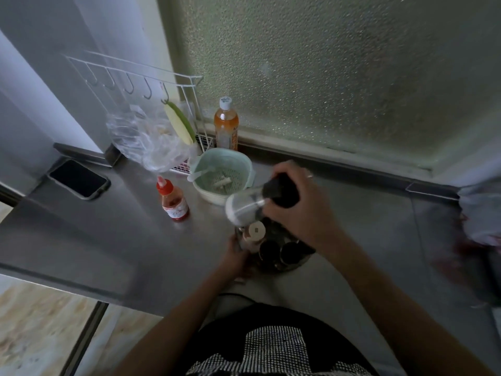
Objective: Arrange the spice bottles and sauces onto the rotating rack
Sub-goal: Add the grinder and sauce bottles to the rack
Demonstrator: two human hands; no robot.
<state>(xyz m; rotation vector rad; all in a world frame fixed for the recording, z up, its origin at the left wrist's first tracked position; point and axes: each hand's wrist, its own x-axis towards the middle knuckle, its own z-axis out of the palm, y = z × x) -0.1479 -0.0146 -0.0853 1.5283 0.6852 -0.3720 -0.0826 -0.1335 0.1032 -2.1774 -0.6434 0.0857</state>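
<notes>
A round rotating rack [287, 263] sits on the steel counter in front of me, with several dark-lidded jars and one white-capped jar [254, 231] standing in it. My left hand [235, 256] grips the rack's left rim. My right hand [301, 204] holds a clear grinder bottle [244, 208] with a black top, tilted on its side just above the rack. A red chili sauce bottle [174, 202] stands on the counter to the left. An orange-filled bottle [226, 124] with a white cap stands at the back by the window.
A pale green colander bowl [245, 164] sits just behind the rack. A white wire hook rack [151, 82], a crumpled plastic bag [146, 137] and a phone [77, 179] lie at the back left. Frosted window glass runs along the back. The counter's edge drops off at left.
</notes>
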